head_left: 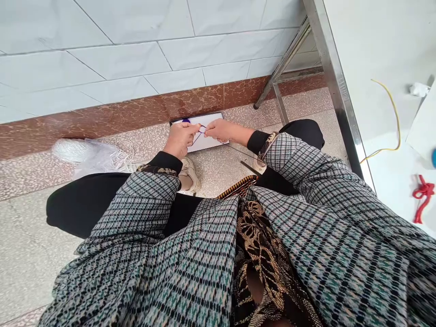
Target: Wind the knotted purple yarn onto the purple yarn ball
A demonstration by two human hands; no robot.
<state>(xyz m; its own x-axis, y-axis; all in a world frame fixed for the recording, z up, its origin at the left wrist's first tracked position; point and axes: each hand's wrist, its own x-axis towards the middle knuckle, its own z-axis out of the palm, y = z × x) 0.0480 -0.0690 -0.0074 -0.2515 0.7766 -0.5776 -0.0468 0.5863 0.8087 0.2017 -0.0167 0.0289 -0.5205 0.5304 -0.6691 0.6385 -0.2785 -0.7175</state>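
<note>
My left hand [180,138] and my right hand [220,131] meet above a white board [211,138] with a dark edge, which lies on the speckled floor. Between their fingertips, both hands pinch a thin dark cord [202,131]. Loops of it cross the board's face, and one length seems to run off towards the lower right. A small blue object [185,121] shows at the board's far corner, just beyond my left hand. Checked sleeves cover both my forearms, and a beige shoe [190,175] sits below my left hand.
A coil of white wire in clear plastic [93,155] lies on the floor to the left. Tiled wall and brown skirting stand beyond the board. On the right are a steel frame [335,77], a yellow cable [391,117] and a red knotted cord [422,193].
</note>
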